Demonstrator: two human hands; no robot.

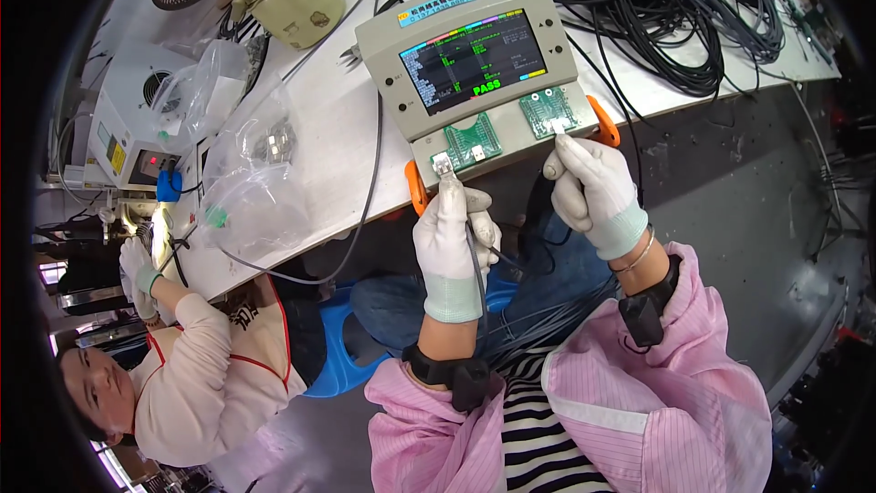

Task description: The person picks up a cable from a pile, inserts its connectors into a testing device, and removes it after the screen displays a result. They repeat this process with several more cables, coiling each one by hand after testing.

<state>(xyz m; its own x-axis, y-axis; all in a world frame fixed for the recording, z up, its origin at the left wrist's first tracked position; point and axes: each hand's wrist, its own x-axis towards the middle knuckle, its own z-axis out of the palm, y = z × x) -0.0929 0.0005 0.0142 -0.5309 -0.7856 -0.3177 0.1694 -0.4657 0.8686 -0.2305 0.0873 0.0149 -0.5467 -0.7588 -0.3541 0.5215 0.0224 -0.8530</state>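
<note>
A beige cable tester (379,41) with a lit colour screen (470,62) stands in front of me. Two green circuit boards, a left one (474,140) and a right one (547,111), sit along its front ledge. My left hand (447,242), in a white glove, pinches a silvery cable plug (443,164) at the left board's socket. A dark cable (478,283) trails down past that palm. My gloved right hand (598,190) is closed at a small pale plug (557,130) against the right board's lower edge; the fingertips partly cover it. How deep either plug sits, I cannot tell.
Orange clamps (603,120) flank the tester on the white table (351,219). Coiled black cables (671,46) heap at the back right. A worn greenish container (292,9), clear plastic bags (260,173) and a white machine (128,119) are leftward. Another gloved person (219,374) sits at left.
</note>
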